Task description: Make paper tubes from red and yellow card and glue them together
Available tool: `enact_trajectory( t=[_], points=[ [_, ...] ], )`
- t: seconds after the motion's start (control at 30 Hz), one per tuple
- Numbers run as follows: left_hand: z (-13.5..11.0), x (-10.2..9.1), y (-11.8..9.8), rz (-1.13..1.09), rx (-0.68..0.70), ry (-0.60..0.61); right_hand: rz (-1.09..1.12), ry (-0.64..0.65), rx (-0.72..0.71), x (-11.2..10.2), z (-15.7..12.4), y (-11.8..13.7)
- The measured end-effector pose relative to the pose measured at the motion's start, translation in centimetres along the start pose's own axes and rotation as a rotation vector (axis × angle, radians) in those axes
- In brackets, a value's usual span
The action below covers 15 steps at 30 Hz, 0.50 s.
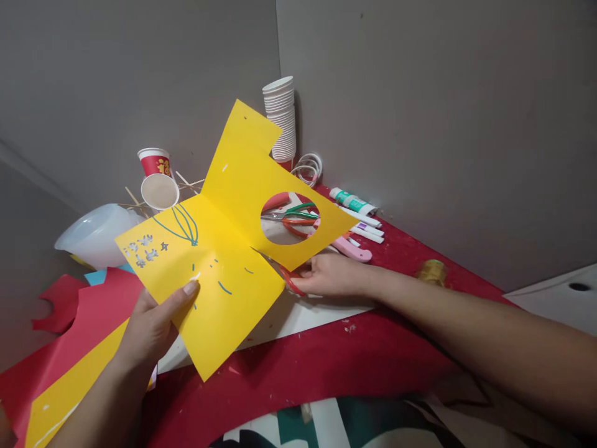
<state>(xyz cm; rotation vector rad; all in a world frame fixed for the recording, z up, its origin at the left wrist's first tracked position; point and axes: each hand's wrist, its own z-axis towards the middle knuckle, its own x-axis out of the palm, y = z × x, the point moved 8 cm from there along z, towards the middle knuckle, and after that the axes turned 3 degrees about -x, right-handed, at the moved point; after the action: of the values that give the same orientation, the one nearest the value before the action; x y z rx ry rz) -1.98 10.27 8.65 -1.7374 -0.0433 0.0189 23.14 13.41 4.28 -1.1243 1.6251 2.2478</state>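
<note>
Yellow card, one: raised above the counter; left hand's grip closed on its left part. Scissors, one pair: at card's right edge, right hand's grip around the handles. Risk: sagging card could skew the cut.
</note>
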Motion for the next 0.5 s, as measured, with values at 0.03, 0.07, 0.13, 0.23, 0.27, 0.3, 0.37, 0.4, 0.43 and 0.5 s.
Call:
enact_trajectory(
  t=[0.03,0.07,0.13,0.23,0.27,0.3,0.37,0.4,0.43,0.5],
  points=[
    [-0.1,0.1,0.1,-0.007,-0.014,-0.002,-0.02,-0.012,-0.004,0.0,0.0,0.0],
    [-0.2,0.4,0.2,-0.016,-0.025,-0.007,-0.026,-0.02,-0.016,0.0,0.0,0.0],
    [-0.7,0.9,0.1,-0.04,-0.029,-0.024,-0.005,-0.037,-0.047,0.1,0.0,0.0],
    [-1.2,1.5,-0.1,-0.057,0.001,-0.061,0.122,-0.067,-0.096,0.2,0.0,0.4],
    [-1.2,1.5,-0.2,-0.056,0.013,-0.068,0.18,-0.075,-0.111,0.2,0.0,0.5],
    [-1.1,1.5,-0.2,-0.054,0.024,-0.067,0.235,-0.079,-0.12,0.2,0.0,0.7],
    [-0.8,1.4,-0.3,-0.047,0.046,-0.048,0.325,-0.076,-0.124,0.3,-0.1,1.0],
    [-0.6,1.2,-0.2,-0.043,0.056,-0.035,0.35,-0.071,-0.12,0.3,-0.2,1.1],
    [-0.5,1.0,-0.2,-0.037,0.065,-0.025,0.362,-0.066,-0.113,0.2,-0.2,1.1],
    [-0.3,0.5,-0.1,-0.019,0.077,-0.022,0.369,-0.055,-0.108,0.1,-0.3,1.2]
  ],
)
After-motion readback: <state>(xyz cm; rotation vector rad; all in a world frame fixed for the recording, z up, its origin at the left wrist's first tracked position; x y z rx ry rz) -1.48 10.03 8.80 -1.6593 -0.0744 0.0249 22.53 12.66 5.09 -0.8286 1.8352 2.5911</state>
